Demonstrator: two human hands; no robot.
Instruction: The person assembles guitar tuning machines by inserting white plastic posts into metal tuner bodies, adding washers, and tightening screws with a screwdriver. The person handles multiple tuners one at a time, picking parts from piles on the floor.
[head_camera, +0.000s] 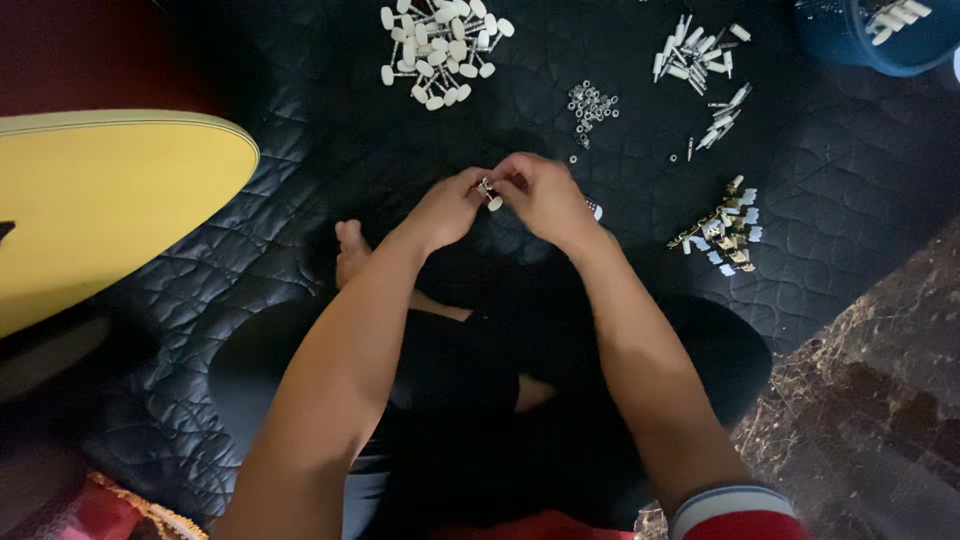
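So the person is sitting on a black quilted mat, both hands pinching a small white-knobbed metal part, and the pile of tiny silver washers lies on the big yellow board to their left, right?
Not quite. The head view shows the pile of tiny silver washers lying on the black quilted mat, ahead of the hands, not on the big yellow board. The rest holds: left hand and right hand both pinch the small white-knobbed metal part.

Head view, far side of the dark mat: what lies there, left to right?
Pile of cream knobbed pegs → cluster of small metal rings → heap of white pins → blue tub.
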